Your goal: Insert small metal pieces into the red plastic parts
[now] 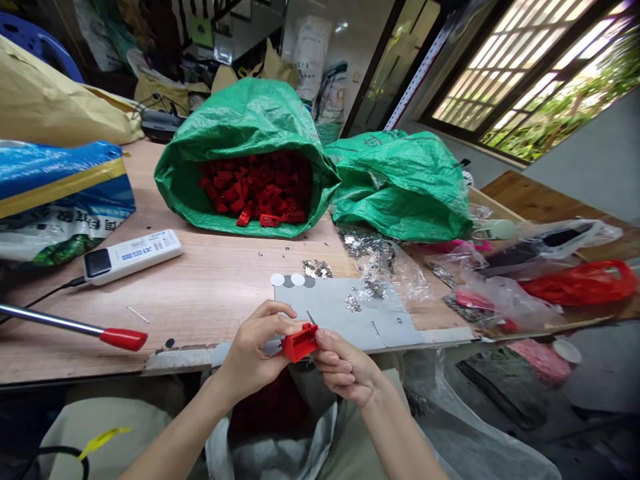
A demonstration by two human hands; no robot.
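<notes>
My left hand [255, 347] grips a small red plastic housing [299, 344] between thumb and fingers, just over the table's front edge. The housing is a hollow, box-like shape with its open side towards me. My right hand [345, 367] is closed, thumb and forefinger pressed together at the housing's right end. Whatever small thing it pinches there is hidden. A thin grey metal tip [311, 317] sticks up behind the housing. Beyond both hands lies a grey mat [325, 300] with small metal pieces [353, 303] scattered on it.
A green sack [240, 120] full of red housings [260, 187] lies open at the back; another green sack [400, 187] sits beside it. A red-handled lever [123, 339] and a white device [134, 256] are left. Plastic bags [580, 287] lie right. An open bag [320, 433] hangs below my hands.
</notes>
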